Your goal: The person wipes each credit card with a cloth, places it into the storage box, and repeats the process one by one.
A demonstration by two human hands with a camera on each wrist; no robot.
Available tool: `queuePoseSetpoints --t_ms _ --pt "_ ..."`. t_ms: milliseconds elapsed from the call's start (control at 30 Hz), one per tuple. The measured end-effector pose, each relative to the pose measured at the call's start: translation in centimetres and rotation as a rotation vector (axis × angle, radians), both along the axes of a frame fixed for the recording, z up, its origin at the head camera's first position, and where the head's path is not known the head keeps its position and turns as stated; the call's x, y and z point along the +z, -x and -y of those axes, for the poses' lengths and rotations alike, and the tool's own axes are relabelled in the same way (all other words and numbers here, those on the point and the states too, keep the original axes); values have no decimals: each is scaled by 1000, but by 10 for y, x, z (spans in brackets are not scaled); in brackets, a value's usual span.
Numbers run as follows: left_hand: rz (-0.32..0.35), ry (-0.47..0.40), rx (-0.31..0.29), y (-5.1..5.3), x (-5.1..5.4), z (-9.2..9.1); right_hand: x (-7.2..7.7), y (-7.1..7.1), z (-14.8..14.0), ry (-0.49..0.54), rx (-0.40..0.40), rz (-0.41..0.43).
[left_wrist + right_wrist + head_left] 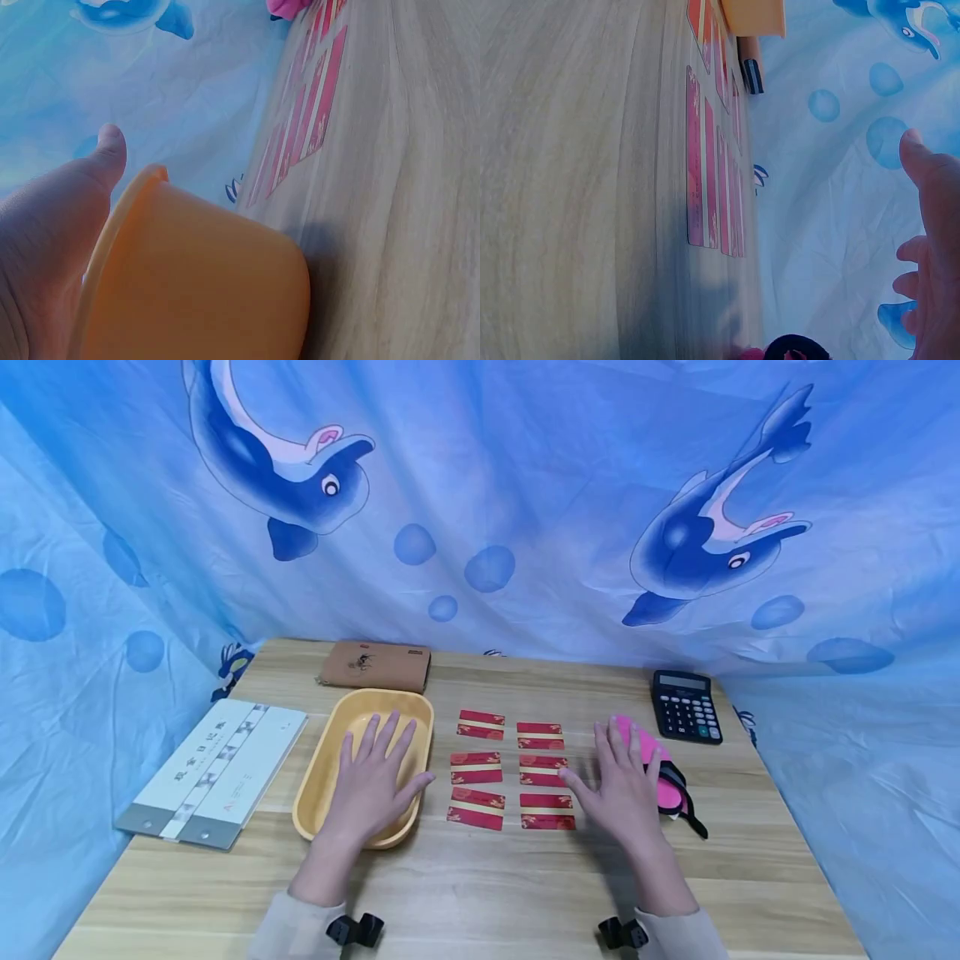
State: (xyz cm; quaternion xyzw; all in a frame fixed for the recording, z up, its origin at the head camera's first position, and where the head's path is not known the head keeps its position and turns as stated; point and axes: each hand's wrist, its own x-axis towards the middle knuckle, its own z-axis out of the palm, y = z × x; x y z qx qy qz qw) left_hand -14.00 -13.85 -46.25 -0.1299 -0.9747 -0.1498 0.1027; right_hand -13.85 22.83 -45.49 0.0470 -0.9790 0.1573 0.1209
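Note:
Fingers spread, my left hand (371, 789) is over an orange-yellow plastic basin (306, 793) and holds nothing. In the left wrist view the thumb stands up beside the rim of the basin (202, 277); whether the hand touches it I cannot tell. My right hand (622, 793), also spread, is raised above the table, between the cards and a pink item with black trim and a strap (667, 793), which it partly hides. Between the hands lie several red cards (477, 767) with pale middle stripes, in two columns. The right wrist view shows the cards (697, 172) flat on the wood.
A brown wallet (378, 666) lies behind the basin. At the left is a pale folder with a grey edge (217, 768). A black calculator (684, 706) sits at the back right. A blue curtain with dolphins (525, 485) hangs behind the wooden table (480, 893).

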Motion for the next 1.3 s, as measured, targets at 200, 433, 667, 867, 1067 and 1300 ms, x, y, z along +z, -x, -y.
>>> queuePoseSetpoints --t_ms 200,433,667,867,1067,1300 --pt "4 -7 -13 -1 2 -3 -1 -1 0 19 3 -5" --pt "-82 -360 -150 -7 16 -31 5 1 -7 145 114 -206" --pt "-51 -499 -283 -8 21 -76 7 9 -16 254 128 -330" --pt "8 -592 -271 5 6 -97 2 17 -30 310 79 -357" --pt "31 -624 -266 21 -9 -113 -3 23 -41 362 26 -374" --pt "69 -592 -219 38 -27 -124 -6 29 -48 397 -12 -320"
